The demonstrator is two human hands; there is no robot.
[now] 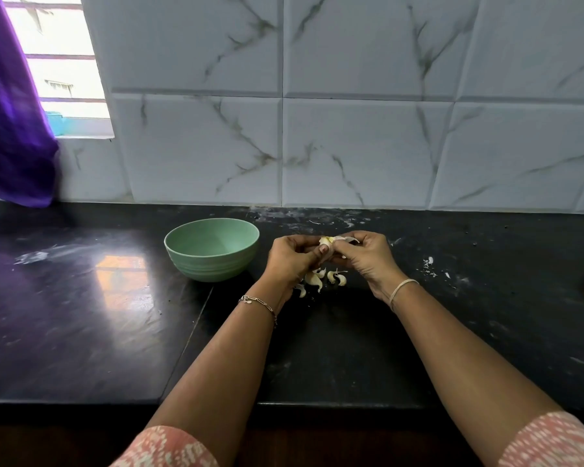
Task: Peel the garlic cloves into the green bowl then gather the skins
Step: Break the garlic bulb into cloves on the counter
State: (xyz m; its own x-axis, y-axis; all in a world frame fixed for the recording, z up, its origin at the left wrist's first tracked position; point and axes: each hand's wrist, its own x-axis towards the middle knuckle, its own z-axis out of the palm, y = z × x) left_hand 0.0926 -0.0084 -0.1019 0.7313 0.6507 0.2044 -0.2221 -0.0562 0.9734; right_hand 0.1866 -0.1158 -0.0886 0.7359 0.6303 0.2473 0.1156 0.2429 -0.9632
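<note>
While peeling is in hand: one garlic clove (327, 241) held above the bench (81, 315).
Black bench; green bowl (213, 264) left of the hands, no clove visible inside; left hand (292, 256) and right hand (364, 256), each grip pinching the garlic clove between them; loose garlic pieces (317, 279) on the bench beneath; next, likely strip the skin (350, 239), drop clove into bowl; no legible writing.

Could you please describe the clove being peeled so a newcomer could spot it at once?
On the black counter, right of the green bowl, the left hand and right hand meet. The clove is pinched between them, held above the counter, unlike the loose pieces lying below.
</note>
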